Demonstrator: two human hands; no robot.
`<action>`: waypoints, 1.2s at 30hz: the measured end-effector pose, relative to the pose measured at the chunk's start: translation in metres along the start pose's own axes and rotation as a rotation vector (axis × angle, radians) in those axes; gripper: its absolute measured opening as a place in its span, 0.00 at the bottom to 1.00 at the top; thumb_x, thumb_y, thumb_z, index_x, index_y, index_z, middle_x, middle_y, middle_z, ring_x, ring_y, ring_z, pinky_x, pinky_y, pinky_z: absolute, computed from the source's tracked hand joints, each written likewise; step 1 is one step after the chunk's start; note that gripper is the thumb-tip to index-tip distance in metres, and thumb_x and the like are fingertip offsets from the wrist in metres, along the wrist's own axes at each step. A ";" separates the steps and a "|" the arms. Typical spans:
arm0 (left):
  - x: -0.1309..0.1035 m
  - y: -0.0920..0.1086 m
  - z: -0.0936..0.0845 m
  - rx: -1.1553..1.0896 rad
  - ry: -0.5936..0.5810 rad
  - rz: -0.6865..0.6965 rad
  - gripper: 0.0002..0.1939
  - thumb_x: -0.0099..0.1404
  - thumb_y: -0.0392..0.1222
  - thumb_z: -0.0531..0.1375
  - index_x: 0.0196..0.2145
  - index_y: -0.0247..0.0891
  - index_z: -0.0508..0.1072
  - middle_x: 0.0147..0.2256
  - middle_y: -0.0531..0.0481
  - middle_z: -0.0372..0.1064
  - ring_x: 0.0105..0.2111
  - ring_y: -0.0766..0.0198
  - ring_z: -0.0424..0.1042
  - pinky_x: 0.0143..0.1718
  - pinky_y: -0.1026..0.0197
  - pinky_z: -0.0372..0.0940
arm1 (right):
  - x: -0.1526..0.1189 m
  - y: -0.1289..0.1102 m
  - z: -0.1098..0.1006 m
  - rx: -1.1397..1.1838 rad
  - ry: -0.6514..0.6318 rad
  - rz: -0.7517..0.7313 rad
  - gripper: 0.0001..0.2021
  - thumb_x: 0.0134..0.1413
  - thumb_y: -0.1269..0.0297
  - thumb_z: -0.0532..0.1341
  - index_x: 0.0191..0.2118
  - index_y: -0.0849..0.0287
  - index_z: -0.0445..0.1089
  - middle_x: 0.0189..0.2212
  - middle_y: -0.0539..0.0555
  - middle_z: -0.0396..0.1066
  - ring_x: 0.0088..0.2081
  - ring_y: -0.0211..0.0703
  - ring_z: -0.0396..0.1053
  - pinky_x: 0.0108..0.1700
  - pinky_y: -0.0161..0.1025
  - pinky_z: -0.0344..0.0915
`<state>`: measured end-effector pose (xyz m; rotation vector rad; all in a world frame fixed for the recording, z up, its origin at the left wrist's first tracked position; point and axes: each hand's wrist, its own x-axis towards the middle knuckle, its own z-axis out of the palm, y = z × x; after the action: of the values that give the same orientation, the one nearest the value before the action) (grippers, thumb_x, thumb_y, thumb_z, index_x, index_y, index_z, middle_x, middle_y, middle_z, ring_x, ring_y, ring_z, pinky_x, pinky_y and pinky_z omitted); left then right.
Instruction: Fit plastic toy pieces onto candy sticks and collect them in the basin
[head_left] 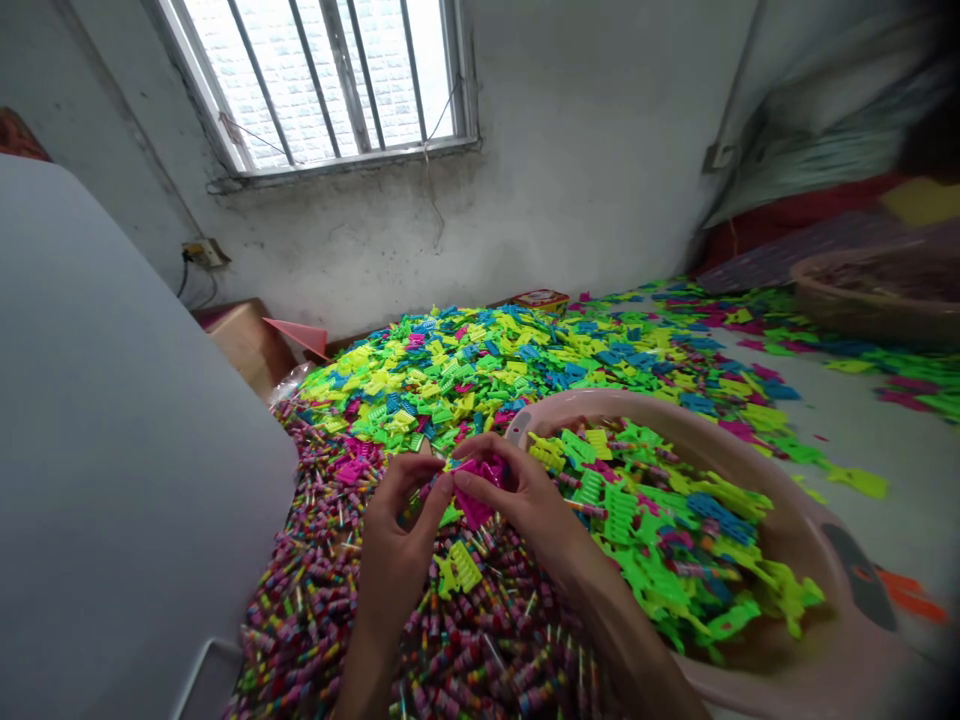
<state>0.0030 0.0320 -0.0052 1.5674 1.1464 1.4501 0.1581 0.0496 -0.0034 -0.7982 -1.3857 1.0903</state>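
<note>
In front of me my left hand [405,515] and my right hand [525,490] meet, thumbs and forefingers pinched together. A magenta plastic piece [480,492] is gripped by my right hand. My left fingertips touch its near-left end; whatever small thing they pinch is mostly hidden. Below the hands, a yellow ridged plastic piece [459,570] lies on a heap of short multicoloured sticks [330,560] with pink bands. Beside my right forearm stands a pink oval tub [806,500], holding green, yellow and blue plastic pieces [637,540] mixed with some of the sticks.
Behind my hands rises a large mound of bright flat plastic pieces [465,360], spilling right across the floor. A white panel [135,450] fills the left side. Another tub [870,310] stands at the far right. A cardboard box [251,345] sits by the wall under a barred window [322,80].
</note>
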 end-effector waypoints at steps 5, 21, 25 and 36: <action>0.001 -0.001 -0.002 -0.022 0.026 -0.005 0.11 0.64 0.49 0.65 0.38 0.40 0.74 0.36 0.51 0.74 0.41 0.59 0.75 0.34 0.66 0.70 | 0.000 0.001 0.000 0.008 -0.016 0.035 0.10 0.54 0.55 0.69 0.37 0.54 0.75 0.32 0.49 0.73 0.35 0.42 0.69 0.39 0.38 0.64; 0.001 -0.003 -0.006 -0.081 -0.019 -0.023 0.11 0.65 0.49 0.65 0.38 0.40 0.73 0.29 0.57 0.67 0.17 0.76 0.59 0.15 0.71 0.57 | 0.000 0.000 0.003 -0.027 -0.047 0.020 0.08 0.55 0.57 0.68 0.36 0.54 0.73 0.32 0.48 0.71 0.35 0.41 0.68 0.39 0.37 0.64; -0.001 0.001 -0.004 -0.052 -0.040 -0.018 0.11 0.65 0.49 0.65 0.39 0.40 0.74 0.32 0.56 0.68 0.18 0.75 0.62 0.16 0.70 0.62 | 0.000 0.000 0.000 -0.048 -0.035 -0.007 0.07 0.57 0.58 0.67 0.37 0.54 0.73 0.32 0.48 0.71 0.35 0.40 0.68 0.38 0.37 0.62; 0.000 -0.002 -0.001 -0.050 0.010 -0.010 0.11 0.66 0.50 0.64 0.40 0.41 0.74 0.33 0.55 0.69 0.20 0.73 0.65 0.16 0.70 0.64 | -0.002 -0.003 0.000 -0.052 -0.025 -0.015 0.07 0.57 0.58 0.67 0.36 0.54 0.72 0.31 0.47 0.70 0.33 0.40 0.66 0.37 0.36 0.61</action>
<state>0.0019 0.0323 -0.0066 1.5201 1.1132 1.4706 0.1584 0.0467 -0.0016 -0.8132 -1.4435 1.0597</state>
